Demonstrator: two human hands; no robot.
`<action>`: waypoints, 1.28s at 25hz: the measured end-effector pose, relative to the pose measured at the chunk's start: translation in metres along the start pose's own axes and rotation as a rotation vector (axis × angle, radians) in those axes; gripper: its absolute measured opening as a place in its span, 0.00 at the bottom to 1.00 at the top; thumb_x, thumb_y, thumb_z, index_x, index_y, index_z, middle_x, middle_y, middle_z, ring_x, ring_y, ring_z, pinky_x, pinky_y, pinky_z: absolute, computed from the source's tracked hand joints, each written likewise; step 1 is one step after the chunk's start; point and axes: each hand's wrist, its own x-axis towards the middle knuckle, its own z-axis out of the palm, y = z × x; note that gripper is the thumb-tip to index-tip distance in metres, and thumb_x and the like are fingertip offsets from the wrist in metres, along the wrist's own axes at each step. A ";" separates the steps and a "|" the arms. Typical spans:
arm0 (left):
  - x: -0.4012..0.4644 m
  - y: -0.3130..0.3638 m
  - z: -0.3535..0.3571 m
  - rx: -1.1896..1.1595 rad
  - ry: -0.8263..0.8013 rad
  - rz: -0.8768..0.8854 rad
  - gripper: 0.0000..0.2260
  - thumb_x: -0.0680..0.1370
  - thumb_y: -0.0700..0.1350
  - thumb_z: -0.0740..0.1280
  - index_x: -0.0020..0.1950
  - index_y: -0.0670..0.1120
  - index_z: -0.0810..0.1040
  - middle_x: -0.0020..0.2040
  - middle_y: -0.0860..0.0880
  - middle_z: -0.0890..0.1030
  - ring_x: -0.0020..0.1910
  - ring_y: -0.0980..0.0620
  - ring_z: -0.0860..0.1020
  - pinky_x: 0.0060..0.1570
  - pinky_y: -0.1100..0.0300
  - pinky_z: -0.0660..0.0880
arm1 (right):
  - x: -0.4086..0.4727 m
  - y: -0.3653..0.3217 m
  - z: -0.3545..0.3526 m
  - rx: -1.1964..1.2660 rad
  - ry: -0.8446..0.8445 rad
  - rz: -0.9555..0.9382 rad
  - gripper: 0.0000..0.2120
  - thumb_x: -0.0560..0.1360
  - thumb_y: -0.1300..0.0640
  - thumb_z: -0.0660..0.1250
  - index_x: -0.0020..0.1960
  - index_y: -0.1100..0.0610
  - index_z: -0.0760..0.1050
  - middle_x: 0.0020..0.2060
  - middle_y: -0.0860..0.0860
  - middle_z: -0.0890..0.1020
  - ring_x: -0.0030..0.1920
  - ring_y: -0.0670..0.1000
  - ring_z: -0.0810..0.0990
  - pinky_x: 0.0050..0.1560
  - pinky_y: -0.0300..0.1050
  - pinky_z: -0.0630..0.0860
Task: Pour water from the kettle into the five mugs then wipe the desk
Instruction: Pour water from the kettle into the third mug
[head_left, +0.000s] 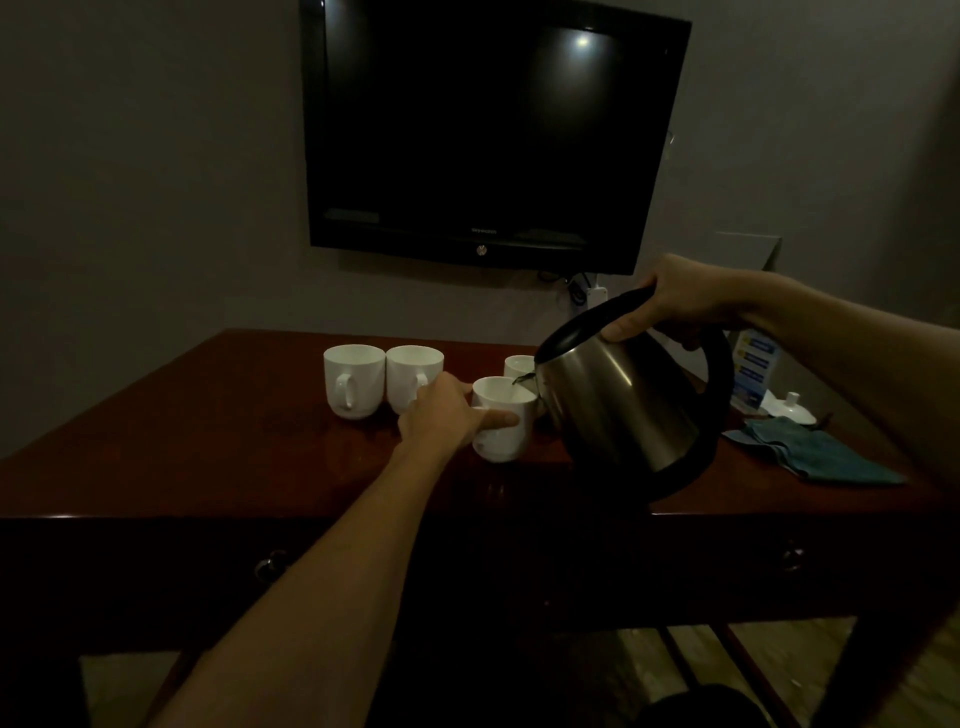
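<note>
Kettle (623, 405), steel with black handle, tilts in right hand (675, 306) fingers; left hand (441, 415) fingers wrap white mug (501, 439).

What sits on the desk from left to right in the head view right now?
Leftmost mug → second mug → left hand holding the mug being filled → tilted kettle in the right hand → teal cloth.

The room is dim, and the corners look almost black. One small bright spot of glare sits high on the dark TV screen (498, 130). Below the TV, the white mugs (384, 379) catch the most light, and the shiny desk (208, 441) gleams a little. Under the desk it is very dark. Straight lines bend near the edges.
</note>
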 end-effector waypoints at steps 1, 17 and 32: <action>0.000 0.000 0.000 0.000 0.000 -0.001 0.27 0.67 0.63 0.75 0.61 0.51 0.80 0.52 0.51 0.82 0.49 0.53 0.77 0.42 0.56 0.69 | 0.000 0.000 0.000 -0.004 0.002 -0.003 0.15 0.68 0.51 0.77 0.40 0.62 0.78 0.23 0.50 0.72 0.23 0.47 0.69 0.24 0.41 0.69; 0.001 -0.002 0.002 -0.032 -0.007 -0.004 0.27 0.67 0.62 0.75 0.62 0.52 0.79 0.55 0.51 0.82 0.54 0.50 0.78 0.48 0.52 0.73 | 0.000 0.001 0.001 -0.018 0.006 -0.024 0.17 0.65 0.49 0.78 0.39 0.62 0.78 0.22 0.49 0.72 0.23 0.47 0.70 0.26 0.42 0.70; 0.001 -0.003 0.002 -0.059 -0.005 -0.010 0.29 0.66 0.61 0.76 0.63 0.50 0.79 0.57 0.50 0.82 0.55 0.49 0.78 0.50 0.51 0.73 | -0.001 -0.001 0.001 -0.005 0.014 -0.007 0.16 0.67 0.50 0.77 0.39 0.62 0.78 0.21 0.48 0.72 0.22 0.46 0.69 0.24 0.40 0.69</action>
